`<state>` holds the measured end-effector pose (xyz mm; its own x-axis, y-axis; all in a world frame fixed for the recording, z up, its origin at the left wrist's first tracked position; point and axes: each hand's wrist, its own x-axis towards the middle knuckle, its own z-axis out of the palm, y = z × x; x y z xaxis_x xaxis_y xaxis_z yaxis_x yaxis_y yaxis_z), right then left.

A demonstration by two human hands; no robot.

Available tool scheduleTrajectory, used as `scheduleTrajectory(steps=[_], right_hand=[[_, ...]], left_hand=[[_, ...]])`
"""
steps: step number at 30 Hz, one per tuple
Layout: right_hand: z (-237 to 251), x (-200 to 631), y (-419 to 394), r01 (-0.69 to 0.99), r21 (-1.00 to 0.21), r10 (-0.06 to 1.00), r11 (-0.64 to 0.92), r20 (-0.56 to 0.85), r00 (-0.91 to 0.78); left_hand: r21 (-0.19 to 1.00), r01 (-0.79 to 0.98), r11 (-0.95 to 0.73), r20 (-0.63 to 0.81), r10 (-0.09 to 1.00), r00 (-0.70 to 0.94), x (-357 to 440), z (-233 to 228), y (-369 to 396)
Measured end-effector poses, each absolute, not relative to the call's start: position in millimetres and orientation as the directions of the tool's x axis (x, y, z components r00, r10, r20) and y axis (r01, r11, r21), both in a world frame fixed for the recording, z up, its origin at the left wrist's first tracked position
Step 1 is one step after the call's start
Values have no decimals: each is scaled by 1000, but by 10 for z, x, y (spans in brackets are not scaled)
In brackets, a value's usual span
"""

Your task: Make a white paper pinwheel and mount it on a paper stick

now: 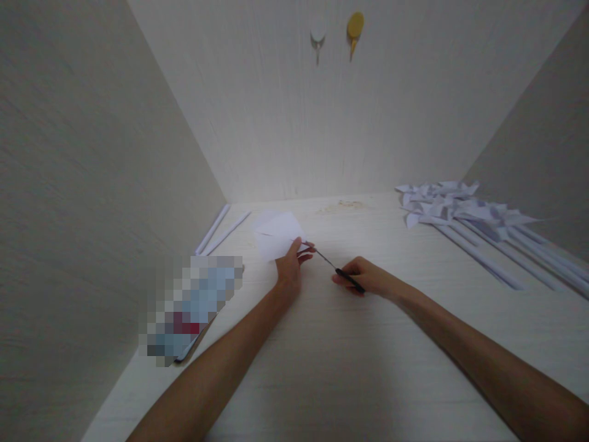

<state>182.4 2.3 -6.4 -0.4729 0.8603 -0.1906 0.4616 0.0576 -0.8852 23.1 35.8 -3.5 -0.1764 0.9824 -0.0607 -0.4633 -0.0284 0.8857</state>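
Observation:
My left hand pinches the right corner of a white sheet of paper, thumb on top and fingers beneath. A slit or crease runs across the sheet from its left side toward my thumb. In my right hand is a pair of scissors with black handles. Their thin blades point up and left and reach the paper's edge by my left fingertips. Whether the blades are parted cannot be made out.
White paper pinwheels on rolled sticks lie in a pile at the right. Two rolled paper sticks rest at the left, behind a blurred-out flat object. White walls enclose the table on three sides; hooks hang on the back one.

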Motion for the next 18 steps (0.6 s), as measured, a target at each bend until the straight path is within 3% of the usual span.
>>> scheduleTrajectory(steps=[18], right_hand=[[-72,1813,33,496,-866,869,57,-202,-452]], left_hand=[[913,-405,-52,-34,979,-203,231,-31,354]])
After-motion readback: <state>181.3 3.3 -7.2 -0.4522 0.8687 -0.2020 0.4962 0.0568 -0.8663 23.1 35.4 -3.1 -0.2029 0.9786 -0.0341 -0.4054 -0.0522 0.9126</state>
